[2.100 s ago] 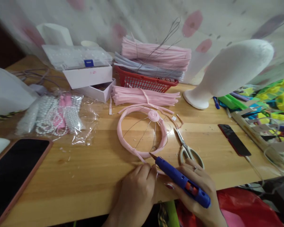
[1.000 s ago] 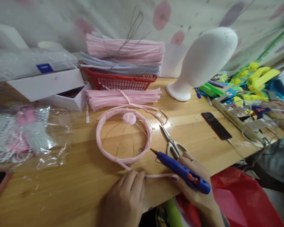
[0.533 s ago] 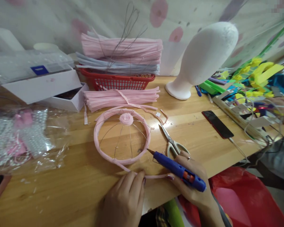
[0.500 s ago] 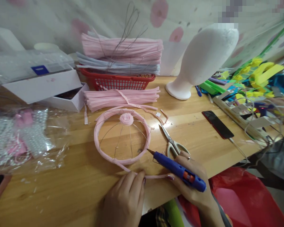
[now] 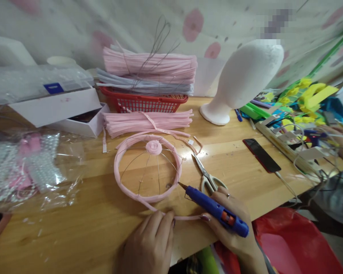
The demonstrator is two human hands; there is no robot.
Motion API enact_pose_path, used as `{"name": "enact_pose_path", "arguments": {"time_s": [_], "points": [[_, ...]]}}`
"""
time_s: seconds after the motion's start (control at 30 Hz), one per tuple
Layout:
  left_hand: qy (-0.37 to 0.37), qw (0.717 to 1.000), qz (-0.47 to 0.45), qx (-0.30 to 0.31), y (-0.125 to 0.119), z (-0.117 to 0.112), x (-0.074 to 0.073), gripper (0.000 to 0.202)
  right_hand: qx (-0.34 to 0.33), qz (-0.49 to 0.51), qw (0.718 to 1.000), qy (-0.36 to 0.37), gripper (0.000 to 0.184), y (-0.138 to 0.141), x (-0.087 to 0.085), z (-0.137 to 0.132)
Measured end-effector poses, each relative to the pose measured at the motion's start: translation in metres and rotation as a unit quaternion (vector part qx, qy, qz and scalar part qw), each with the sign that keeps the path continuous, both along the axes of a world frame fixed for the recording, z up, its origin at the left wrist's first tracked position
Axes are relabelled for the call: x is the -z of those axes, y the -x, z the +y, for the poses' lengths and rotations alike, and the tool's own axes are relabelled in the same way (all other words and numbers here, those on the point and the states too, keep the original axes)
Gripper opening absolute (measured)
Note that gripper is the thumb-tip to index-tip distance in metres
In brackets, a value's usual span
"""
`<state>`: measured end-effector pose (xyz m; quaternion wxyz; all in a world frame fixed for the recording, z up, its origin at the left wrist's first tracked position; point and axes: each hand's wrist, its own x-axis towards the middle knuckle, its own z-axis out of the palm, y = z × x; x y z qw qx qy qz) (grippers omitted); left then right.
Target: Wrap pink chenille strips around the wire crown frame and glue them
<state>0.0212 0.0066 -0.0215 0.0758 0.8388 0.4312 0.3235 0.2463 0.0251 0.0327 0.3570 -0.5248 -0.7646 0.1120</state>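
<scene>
A pink ring with wire spokes (image 5: 117, 177) and a rolled pink rosette (image 5: 153, 147) at its top lies on the wooden table. From its lower edge a pink pipe cleaner (image 5: 188, 218) trails off to the right. My left hand (image 5: 151, 241) pinches that strip just below the ring. With my right hand (image 5: 231, 213) I grip a blue glue gun (image 5: 214, 209), its nozzle pointing at the ring's right side. The right thumb also presses on the strip's far end. Beige-handled scissors (image 5: 207, 177) lie just beyond the right hand.
Behind the ring are a bundle of pink pipe cleaners (image 5: 148, 123) and a red basket (image 5: 148, 102) piled with more. A white foam head (image 5: 246, 76), a phone (image 5: 261, 156) and a power strip (image 5: 286, 146) stand or lie rightward. Bagged beads (image 5: 42, 163) are left. Another person's hand (image 5: 340, 139) shows far right.
The view has shifted slightly, so the scene sits a little lower in the picture. Both hands keep their hold on the strip and the glue gun.
</scene>
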Motion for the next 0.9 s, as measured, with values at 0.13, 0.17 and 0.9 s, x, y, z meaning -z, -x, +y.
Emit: {"name": "enact_pose_path", "arguments": {"time_s": [0.13, 0.17, 0.9], "points": [[-0.002, 1.0, -0.012, -0.014, -0.002, 0.0, -0.002, 0.027, -0.005, 0.001, 1.0, 0.0, 0.022, 0.0, -0.002, 0.002], [0.0, 1.0, -0.017, -0.021, -0.002, 0.0, -0.003, 0.026, -0.005, 0.003, 1.0, 0.006, 0.022, 0.0, -0.002, 0.002], [-0.073, 0.995, 0.066, 0.019, 0.004, 0.003, 0.0, 0.035, 0.472, 0.02, 0.866, 0.165, 0.068, -0.077, 0.002, 0.022]]}}
